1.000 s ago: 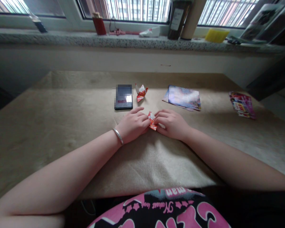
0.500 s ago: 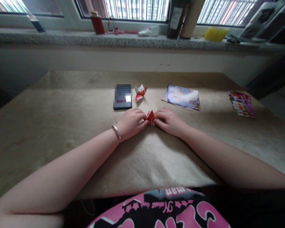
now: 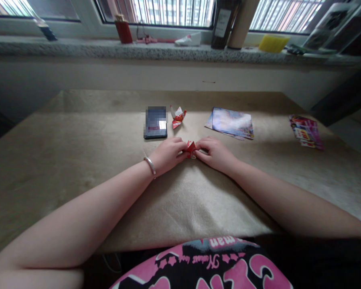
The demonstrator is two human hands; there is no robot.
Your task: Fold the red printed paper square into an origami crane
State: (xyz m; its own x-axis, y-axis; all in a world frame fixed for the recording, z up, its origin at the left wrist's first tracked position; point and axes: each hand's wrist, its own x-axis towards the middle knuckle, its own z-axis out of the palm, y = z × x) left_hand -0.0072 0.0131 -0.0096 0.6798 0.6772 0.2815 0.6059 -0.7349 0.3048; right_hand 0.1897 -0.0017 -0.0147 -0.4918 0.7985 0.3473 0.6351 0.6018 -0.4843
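A small red folded paper piece (image 3: 191,147) lies on the beige cloth-covered table (image 3: 78,160), pinched from both sides. My left hand (image 3: 167,153), with a silver bracelet at the wrist, grips its left edge with closed fingers. My right hand (image 3: 215,153) grips its right edge, fingers curled. Most of the paper is hidden between the fingertips. A second folded red-and-white paper figure (image 3: 177,116) sits just beyond my hands.
A dark phone (image 3: 155,123) lies behind my left hand. A stack of colourful paper sheets (image 3: 232,123) rests to the right, and a pink printed packet (image 3: 306,131) lies farther right. The windowsill (image 3: 156,51) holds a red cup, bottles and a yellow item.
The red paper has become more compact between my fingertips, and both hands have shifted slightly away from me and closer together.
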